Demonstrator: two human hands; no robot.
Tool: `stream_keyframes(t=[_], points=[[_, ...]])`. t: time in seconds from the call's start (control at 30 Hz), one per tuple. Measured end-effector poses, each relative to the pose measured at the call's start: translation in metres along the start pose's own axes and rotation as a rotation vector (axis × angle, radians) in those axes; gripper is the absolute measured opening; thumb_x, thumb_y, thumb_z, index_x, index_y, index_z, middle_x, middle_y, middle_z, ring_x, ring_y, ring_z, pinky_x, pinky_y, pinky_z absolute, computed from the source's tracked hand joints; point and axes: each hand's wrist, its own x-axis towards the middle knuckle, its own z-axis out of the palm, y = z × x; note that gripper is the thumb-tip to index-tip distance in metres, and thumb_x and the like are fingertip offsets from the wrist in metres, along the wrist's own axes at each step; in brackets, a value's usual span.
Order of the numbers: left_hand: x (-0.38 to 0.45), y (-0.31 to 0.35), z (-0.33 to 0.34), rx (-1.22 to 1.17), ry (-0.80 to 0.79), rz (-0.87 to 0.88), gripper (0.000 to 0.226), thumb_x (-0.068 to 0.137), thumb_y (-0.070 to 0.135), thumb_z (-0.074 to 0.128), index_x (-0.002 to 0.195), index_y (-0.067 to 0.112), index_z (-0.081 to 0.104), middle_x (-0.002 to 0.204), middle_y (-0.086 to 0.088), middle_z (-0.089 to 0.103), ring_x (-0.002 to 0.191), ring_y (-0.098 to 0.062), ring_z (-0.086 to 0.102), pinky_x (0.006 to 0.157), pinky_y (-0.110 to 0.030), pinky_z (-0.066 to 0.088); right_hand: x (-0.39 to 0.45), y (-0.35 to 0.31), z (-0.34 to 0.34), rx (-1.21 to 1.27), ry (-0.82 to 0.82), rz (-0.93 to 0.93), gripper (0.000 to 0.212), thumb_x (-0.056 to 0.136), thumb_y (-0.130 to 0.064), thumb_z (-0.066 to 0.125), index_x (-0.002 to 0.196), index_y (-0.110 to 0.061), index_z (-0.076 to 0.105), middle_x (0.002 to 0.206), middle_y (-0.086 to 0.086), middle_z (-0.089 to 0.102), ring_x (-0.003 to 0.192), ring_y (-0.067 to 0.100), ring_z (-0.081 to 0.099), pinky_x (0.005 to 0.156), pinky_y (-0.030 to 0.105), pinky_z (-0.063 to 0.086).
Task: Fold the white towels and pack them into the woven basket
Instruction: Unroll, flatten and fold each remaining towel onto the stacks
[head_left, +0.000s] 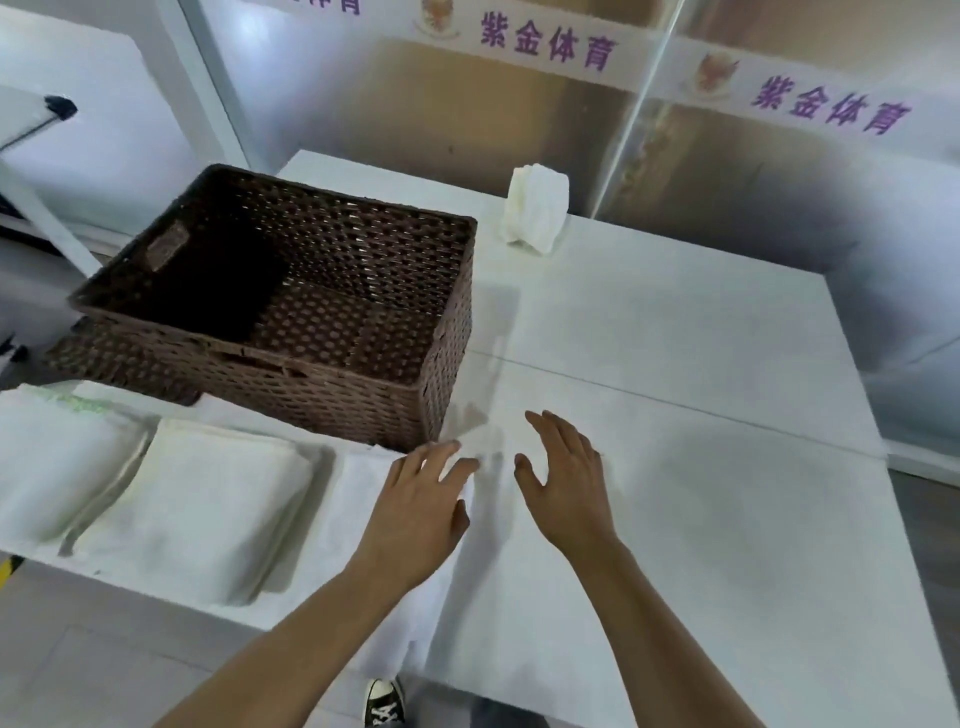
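Observation:
The brown woven basket (322, 364) stands at the left of the white table (701, 467) with nothing inside it. In front of the basket lie two folded white towels: one (202, 509) near the table's front edge, another (47, 467) at the far left. A third white towel (395, 603) lies flat and hangs over the front edge. My left hand (421, 499) rests on that towel with straight fingers. My right hand (566, 478) hovers flat beside it over the bare table, holding nothing. A small folded white towel (535, 208) stands upright at the back.
A glass partition with purple lettering (545, 47) runs behind the table. A seam (675, 400) crosses the tabletop. A white stand (36, 208) is at the far left. My black sneaker (384, 701) shows below the table's front edge.

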Motion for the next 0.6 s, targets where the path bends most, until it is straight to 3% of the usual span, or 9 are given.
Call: stream_keyframes(t=[0.2, 0.4, 0.6], points=[[0.083, 0.037, 0.021, -0.007, -0.067, -0.022, 0.056, 0.072, 0.018, 0.076, 0.125, 0.026, 0.061, 0.136, -0.001, 0.057, 0.12, -0.027, 0.058, 0.096, -0.042, 0.051, 0.058, 0.065, -0.039, 0.016, 0.002, 0.066, 0.054, 0.097, -0.027, 0.061, 0.149, -0.024, 0.048, 0.15, -0.001, 0.05, 0.139, 0.02, 0.044, 0.114, 0.033, 0.028], [0.183, 0.049, 0.055, 0.009, -0.065, -0.092, 0.052, 0.079, 0.021, 0.071, 0.129, 0.026, 0.06, 0.141, -0.002, 0.055, 0.126, -0.027, 0.054, 0.104, -0.042, 0.044, 0.154, 0.131, -0.052, 0.033, -0.018, 0.073, 0.052, 0.095, -0.022, 0.062, 0.145, -0.026, 0.05, 0.146, -0.004, 0.052, 0.132, 0.022, 0.049, 0.11, 0.037, 0.035], [0.256, 0.032, 0.09, -0.011, -0.123, -0.189, 0.053, 0.095, 0.026, 0.055, 0.146, 0.032, 0.042, 0.157, 0.005, 0.033, 0.144, -0.02, 0.031, 0.118, -0.037, 0.026, 0.257, 0.169, -0.035, 0.002, -0.08, 0.038, 0.053, 0.096, -0.021, 0.061, 0.147, -0.022, 0.048, 0.146, 0.0, 0.052, 0.128, 0.026, 0.051, 0.107, 0.04, 0.038]])
